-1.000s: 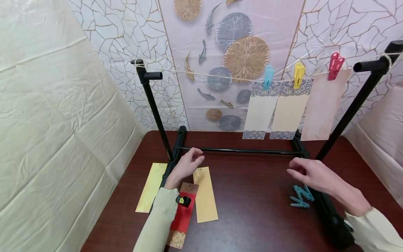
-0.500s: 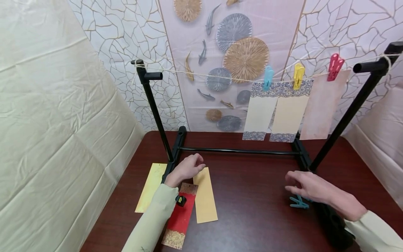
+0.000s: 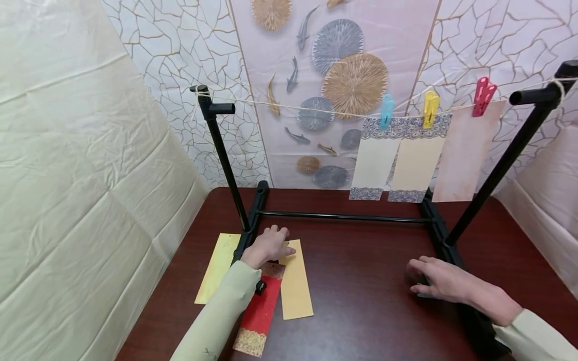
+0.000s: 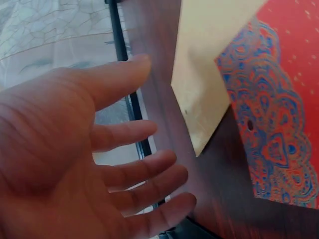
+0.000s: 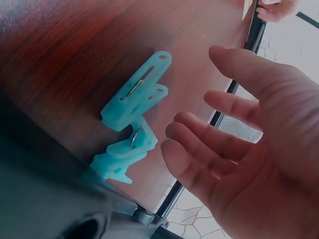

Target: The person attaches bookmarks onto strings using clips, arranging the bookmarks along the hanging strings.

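My left hand (image 3: 267, 246) hovers over the top ends of a golden-yellow card (image 3: 296, 288) and a red card (image 3: 261, 313) with gold bands. In the left wrist view its fingers are spread, holding nothing, beside the patterned end of the red card (image 4: 276, 134) and the yellow card (image 4: 202, 74). My right hand (image 3: 444, 281) is low over the table at the right, fingers loosely bent and nothing between them. Close to its fingertips lie two teal clothespins, one upper (image 5: 137, 89) and one lower (image 5: 129, 144), in the right wrist view. The hand mostly covers them in the head view.
A black stand (image 3: 226, 165) carries a string (image 3: 280, 106). Three cards hang there from blue (image 3: 387, 113), yellow (image 3: 431, 109) and red (image 3: 484, 98) clothespins. A pale yellow card (image 3: 219, 268) lies by the stand's left foot. Its right foot (image 3: 444, 240) runs beside my right hand.
My right hand has lowered toward the teal clothespins and now covers them in the head view. My left hand has come down toward the cards, its fingers spreading.
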A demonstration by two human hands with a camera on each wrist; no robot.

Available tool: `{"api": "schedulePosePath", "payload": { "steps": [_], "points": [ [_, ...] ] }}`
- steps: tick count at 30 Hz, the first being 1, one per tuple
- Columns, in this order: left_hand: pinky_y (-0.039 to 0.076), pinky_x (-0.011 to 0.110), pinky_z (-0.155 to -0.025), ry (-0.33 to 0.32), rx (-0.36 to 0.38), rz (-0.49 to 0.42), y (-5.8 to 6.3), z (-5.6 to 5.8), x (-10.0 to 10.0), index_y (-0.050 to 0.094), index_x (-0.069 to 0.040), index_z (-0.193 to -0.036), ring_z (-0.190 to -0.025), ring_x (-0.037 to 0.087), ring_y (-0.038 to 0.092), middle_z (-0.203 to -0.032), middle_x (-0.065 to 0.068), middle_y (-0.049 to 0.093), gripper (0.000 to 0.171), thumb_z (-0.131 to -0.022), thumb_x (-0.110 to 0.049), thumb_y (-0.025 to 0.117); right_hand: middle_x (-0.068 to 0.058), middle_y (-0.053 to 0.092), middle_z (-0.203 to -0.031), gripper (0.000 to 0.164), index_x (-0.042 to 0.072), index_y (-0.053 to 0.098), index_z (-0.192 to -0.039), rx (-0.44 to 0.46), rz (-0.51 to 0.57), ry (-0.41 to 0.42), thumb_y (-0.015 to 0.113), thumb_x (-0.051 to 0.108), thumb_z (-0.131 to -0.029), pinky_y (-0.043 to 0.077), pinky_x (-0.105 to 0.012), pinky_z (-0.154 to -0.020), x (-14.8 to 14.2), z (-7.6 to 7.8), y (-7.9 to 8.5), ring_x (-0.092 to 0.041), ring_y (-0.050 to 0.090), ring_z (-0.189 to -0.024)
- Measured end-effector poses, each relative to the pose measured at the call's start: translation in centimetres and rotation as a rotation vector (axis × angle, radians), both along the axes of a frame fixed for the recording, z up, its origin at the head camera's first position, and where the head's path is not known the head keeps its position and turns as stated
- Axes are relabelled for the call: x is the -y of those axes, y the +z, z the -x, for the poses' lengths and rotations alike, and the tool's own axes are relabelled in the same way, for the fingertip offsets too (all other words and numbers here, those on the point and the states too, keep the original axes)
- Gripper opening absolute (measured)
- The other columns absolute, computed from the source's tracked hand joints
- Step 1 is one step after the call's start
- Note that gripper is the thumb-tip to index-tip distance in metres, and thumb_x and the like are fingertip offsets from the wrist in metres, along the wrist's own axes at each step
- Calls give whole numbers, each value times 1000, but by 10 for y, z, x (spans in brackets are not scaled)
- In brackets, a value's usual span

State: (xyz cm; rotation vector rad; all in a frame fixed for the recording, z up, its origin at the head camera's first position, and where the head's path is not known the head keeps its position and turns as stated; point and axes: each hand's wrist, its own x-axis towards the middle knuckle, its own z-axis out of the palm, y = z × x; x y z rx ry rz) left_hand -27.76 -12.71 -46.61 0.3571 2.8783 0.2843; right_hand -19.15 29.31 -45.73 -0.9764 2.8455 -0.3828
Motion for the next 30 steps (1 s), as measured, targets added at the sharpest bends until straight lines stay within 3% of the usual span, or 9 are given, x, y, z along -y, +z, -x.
{"api": "schedulePosePath", "payload": {
  "steps": [6,11,19,26,30],
  "points": [
    [46,38,-72,25,28,46,-3,-2,-1,53,-14,-116,-96,23,42,-108,10,48,56,-74,-46,73,7,44,-78,27,20,54,-95,66,-23,-21,69,36,-81,33,-20,-54,-1,-1,0,0,39,-62],
    [46,39,-72,33,62,67,-2,-1,-2,52,-13,-119,-99,25,43,-110,12,47,63,-71,-47,75,5,50,-88,41,13,57,-108,109,-67,-56,69,40,-80,39,-24,-58,-4,-4,1,-6,47,-73],
    [46,39,-72,19,78,153,-2,0,-3,49,-11,-122,-98,26,43,-110,12,46,68,-71,-47,76,4,51,-91,48,9,57,-112,71,-70,-28,70,41,-79,40,-26,-59,-7,-6,-4,-9,49,-77],
    [46,40,-71,21,63,150,-3,3,-4,46,-12,-126,-96,26,44,-107,13,46,72,-71,-45,77,5,50,-87,44,10,57,-108,33,-95,-46,72,38,-77,38,-26,-57,-6,-7,-9,-9,47,-74],
    [47,41,-72,32,72,124,-4,3,-5,45,-11,-125,-97,26,44,-108,13,45,72,-70,-44,78,4,51,-86,43,12,56,-107,69,-126,-89,73,36,-76,39,-27,-56,-4,-9,-12,-8,48,-70]
  ]
}}
